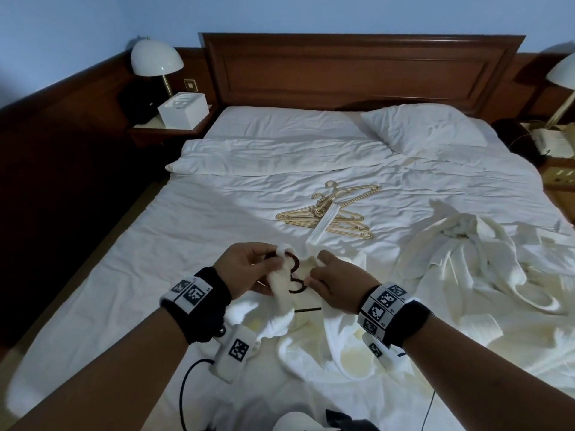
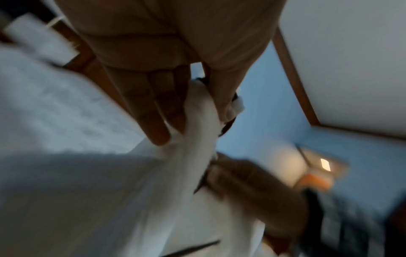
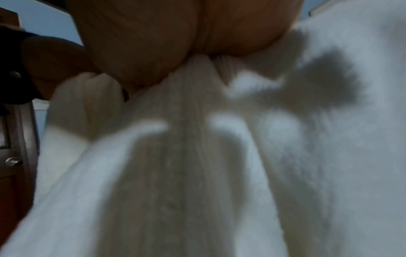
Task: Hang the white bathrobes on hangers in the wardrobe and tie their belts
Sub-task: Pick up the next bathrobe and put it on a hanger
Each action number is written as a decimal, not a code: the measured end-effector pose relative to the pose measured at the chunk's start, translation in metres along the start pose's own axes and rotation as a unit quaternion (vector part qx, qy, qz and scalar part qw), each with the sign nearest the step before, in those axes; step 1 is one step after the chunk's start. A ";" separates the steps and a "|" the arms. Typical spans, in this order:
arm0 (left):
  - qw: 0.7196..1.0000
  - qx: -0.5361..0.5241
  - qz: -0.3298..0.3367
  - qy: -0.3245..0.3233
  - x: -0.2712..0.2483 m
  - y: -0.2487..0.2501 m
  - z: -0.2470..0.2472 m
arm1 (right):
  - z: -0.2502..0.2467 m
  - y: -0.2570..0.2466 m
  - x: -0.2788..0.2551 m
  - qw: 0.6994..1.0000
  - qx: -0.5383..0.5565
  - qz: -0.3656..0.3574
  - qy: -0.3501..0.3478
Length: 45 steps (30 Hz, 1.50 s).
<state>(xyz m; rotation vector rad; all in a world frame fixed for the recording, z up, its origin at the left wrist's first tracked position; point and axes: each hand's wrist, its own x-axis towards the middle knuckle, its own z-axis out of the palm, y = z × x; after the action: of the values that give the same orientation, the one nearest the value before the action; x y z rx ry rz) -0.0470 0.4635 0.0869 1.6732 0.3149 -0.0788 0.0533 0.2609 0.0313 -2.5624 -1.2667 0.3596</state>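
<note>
Over the bed my two hands hold up the collar of a white bathrobe, bunched around a dark hanger. My left hand pinches the fabric and hanger neck between thumb and fingers. Just to its right, my right hand grips a fold of the same robe. The robe's white belt trails away across a pile of beige plastic hangers. A second white bathrobe lies crumpled at the right of the bed.
The bed is covered with a rumpled white sheet, with a pillow by the wooden headboard. A nightstand at the left holds a white box and a lamp. Another lamp stands at the right.
</note>
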 end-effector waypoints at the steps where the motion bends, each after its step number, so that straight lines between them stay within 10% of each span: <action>1: 0.994 0.096 0.048 -0.001 0.002 -0.002 0.000 | 0.000 0.000 0.001 1.000 -0.006 -0.009 -0.005; 5: 0.916 0.341 0.208 0.037 0.001 -0.007 0.006 | -0.004 0.000 0.003 0.999 -0.003 -0.032 0.007; 11: 0.983 0.111 0.135 0.061 -0.016 -0.018 0.000 | -0.019 0.025 -0.009 0.984 0.057 -0.078 0.151; 14: 0.950 0.184 0.215 0.136 -0.013 -0.017 -0.018 | -0.030 0.027 -0.020 0.978 0.057 -0.105 0.173; 17: 0.849 0.496 0.178 -0.030 -0.013 -0.015 -0.009 | -0.043 0.028 -0.028 0.971 0.059 -0.137 0.185; 19: 0.853 0.504 0.123 -0.061 -0.017 -0.016 0.005 | -0.054 0.031 -0.030 0.969 0.059 -0.146 0.190; 25: 0.870 0.458 0.089 0.156 -0.034 0.019 -0.012 | -0.093 0.034 -0.022 0.972 -0.006 -0.160 0.170; 34: 0.779 0.462 0.117 0.407 -0.159 0.083 -0.126 | -0.119 -0.168 0.024 0.924 0.190 -0.330 0.023; 40: 0.617 0.554 0.143 0.539 -0.353 0.144 -0.256 | -0.191 -0.371 0.081 0.862 0.072 -0.384 0.324; 45: 0.576 0.569 0.106 0.578 -0.546 0.158 -0.325 | -0.184 -0.609 0.064 0.836 0.081 -0.503 0.204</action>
<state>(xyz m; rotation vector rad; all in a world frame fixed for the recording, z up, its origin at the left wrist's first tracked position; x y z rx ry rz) -0.5733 0.6805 0.4097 2.8392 1.2323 1.3538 -0.2962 0.6466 0.4021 -1.3937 -2.0164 -0.2794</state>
